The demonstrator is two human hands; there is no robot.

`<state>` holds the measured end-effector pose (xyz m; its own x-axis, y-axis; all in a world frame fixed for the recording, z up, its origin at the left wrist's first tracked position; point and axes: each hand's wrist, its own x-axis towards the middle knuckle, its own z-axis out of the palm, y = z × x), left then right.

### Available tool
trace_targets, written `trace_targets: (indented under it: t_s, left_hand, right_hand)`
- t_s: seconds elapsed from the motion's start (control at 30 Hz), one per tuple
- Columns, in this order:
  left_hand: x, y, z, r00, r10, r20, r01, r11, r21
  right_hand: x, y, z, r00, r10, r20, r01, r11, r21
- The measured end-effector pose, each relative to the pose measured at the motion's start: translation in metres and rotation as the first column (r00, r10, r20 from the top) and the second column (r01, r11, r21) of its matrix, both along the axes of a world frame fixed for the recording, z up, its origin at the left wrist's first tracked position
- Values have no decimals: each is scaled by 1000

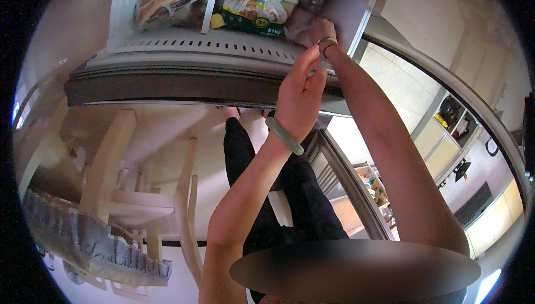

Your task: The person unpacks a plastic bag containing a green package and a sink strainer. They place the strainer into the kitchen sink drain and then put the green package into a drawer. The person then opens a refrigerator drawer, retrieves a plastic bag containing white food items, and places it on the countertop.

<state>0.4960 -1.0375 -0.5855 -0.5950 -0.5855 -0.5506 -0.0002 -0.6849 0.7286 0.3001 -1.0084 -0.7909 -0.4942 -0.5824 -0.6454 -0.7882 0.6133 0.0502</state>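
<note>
Nearest you, your left hand [301, 95] rests at the front rim of the freezer drawer [184, 44], fingers straight and close together, holding nothing, the fingertips just touching the rim near its right corner. Beyond it, your right hand [322, 32] is already over the rim and inside the drawer, at its right end. It presses on a pale frozen bag [304, 25]; you cannot tell whether the fingers close around it. So the bag lies just past your left fingertips, and your right hand is nearer. A green-labelled bag [253, 11] lies further left.
</note>
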Motion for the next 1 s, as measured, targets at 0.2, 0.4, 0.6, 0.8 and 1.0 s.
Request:
trace_targets:
  t_s: [0.2,0.4,0.6,0.8,1.0]
  left_hand:
    - [4,2,4,999,-43,10,43,999,4]
    - [11,1,14,998,-57,-15,58,996,71]
    - [23,-4,23,998,65,-8,-64,996,69]
    - [78,-8,42,927,354,124,-372,909,189]
    - [113,-5,31,731,606,313,-654,754,67]
  right_hand:
    - [0,-5,12,970,236,63,-243,954,177]
    - [23,-4,38,991,-13,131,5,998,57]
    - [36,-9,112,630,-307,714,566,811,-150]
    - [95,11,225,-542,-90,835,809,212,548]
    - [181,51,223,-854,-213,476,466,96,879]
